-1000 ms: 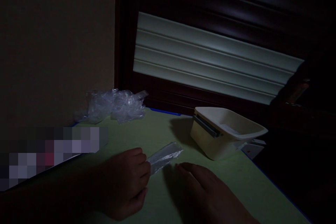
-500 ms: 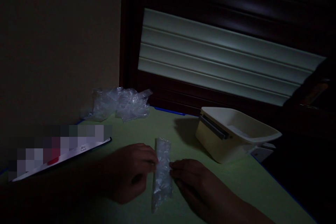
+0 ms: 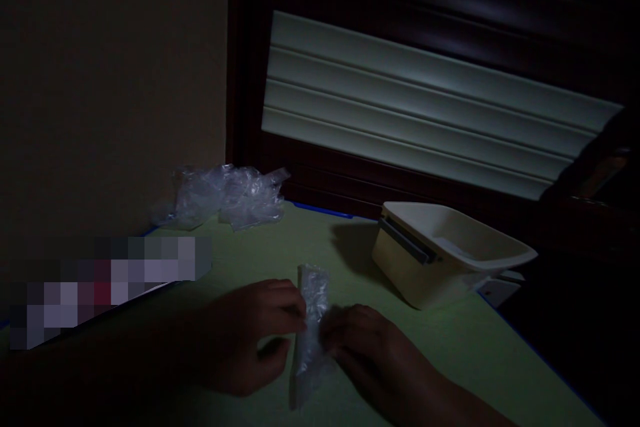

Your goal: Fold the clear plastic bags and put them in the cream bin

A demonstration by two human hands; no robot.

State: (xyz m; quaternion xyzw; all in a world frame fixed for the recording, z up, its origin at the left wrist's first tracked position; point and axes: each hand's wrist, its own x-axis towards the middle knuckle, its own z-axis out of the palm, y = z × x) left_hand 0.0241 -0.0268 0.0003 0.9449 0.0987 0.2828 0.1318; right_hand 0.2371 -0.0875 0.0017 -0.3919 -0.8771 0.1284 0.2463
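A long, narrow folded piece of clear plastic (image 3: 311,320) lies on the green tabletop between my two hands. On its left edge rest the fingertips of my left hand (image 3: 257,337), bent, with a gap showing between thumb and fingers. From the right, my right hand (image 3: 377,347) touches the plastic's other edge with its fingers bunched together; its fingertips are dark and slightly blurred. Whether either hand pinches the plastic is hard to make out in the dim light.
Crumpled clear plastic (image 3: 230,195) is heaped at the table's back left. A cream bin (image 3: 430,273) with a grey handle stands at the right, something pale inside. A pixelated flat object (image 3: 120,283) lies at the left. Behind is a slatted panel (image 3: 400,107).
The plastic strip has shifted slightly right. My left hand has moved a little right, and the gap between its thumb and fingers has widened. The right hand has shifted slightly.
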